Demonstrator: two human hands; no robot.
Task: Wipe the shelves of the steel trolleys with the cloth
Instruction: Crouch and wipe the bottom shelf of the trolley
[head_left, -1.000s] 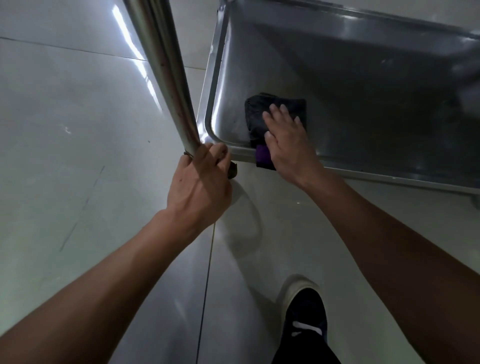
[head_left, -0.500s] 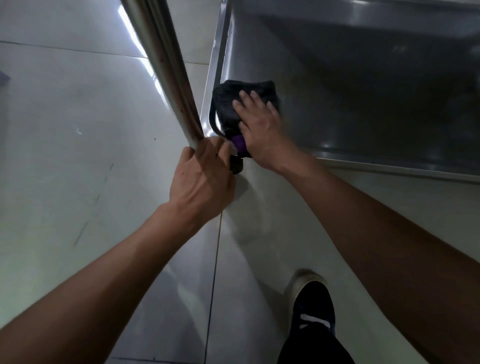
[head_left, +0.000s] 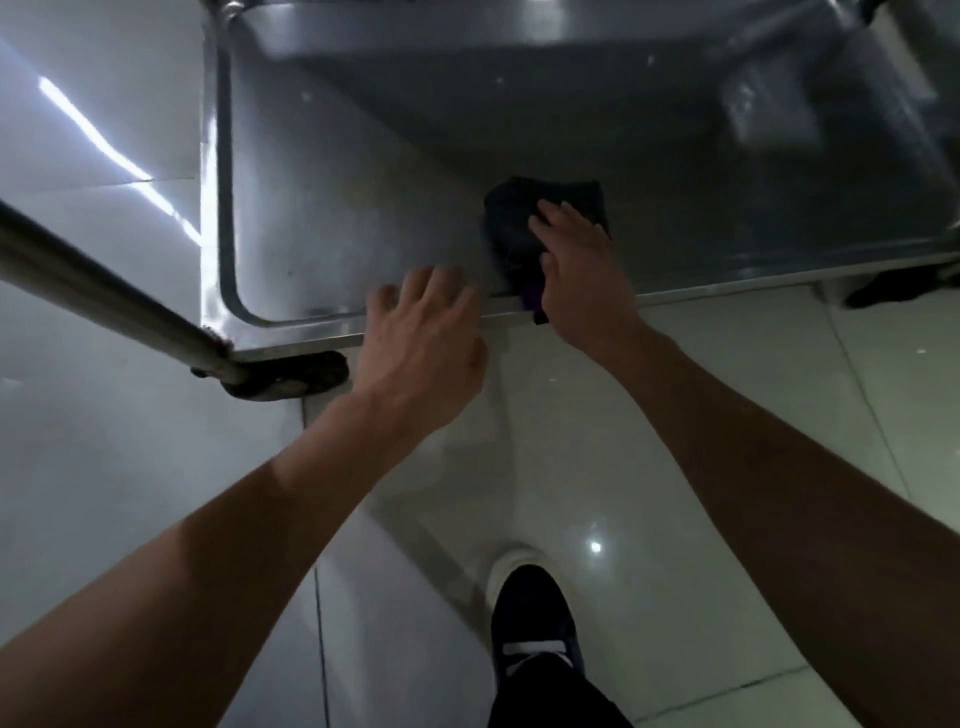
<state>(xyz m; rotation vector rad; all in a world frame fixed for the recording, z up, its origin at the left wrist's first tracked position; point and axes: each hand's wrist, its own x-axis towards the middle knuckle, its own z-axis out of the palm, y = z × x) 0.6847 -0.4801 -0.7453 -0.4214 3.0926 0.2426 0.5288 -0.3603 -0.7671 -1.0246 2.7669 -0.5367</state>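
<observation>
The low steel trolley shelf (head_left: 332, 218) fills the upper part of the head view, with a raised rim along its near edge. A dark cloth (head_left: 511, 223) with a purple edge lies on the shelf by that rim. My right hand (head_left: 582, 265) presses flat on the cloth, fingers straight. My left hand (head_left: 426, 332) hovers over the near rim to the left of the cloth, fingers spread and holding nothing.
The trolley's steel post (head_left: 104, 306) slants in from the left and meets the shelf's near left corner above a dark caster (head_left: 291, 379). Glossy floor tiles (head_left: 649, 467) lie below. My dark shoe (head_left: 535, 618) stands at the bottom centre.
My left hand has let go of the steel post and moved right to the shelf's near rim. My right hand has slid the cloth right, away from the near left corner.
</observation>
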